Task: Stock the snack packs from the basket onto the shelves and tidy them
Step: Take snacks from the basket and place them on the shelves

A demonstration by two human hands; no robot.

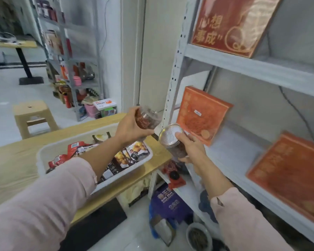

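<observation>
Snack packs lie heaped in a white basket on the wooden table, flat and pointing every which way. Two clear snack jars are held up between the basket and the grey shelf unit, close together but apart.

The left hand grips the dark-labelled jar, fingers curled over the top and thumb beneath. The jar is tilted, with its clear end pointing up and right toward the shelf upright; blur hides which end is the lid.

The right hand grasps the second jar round its body. That jar's long axis runs from upper left to lower right, and its round silver end faces up and left, toward the camera.

Two orange boxes stand on the middle shelf, and a red box leans on the shelf above.
</observation>
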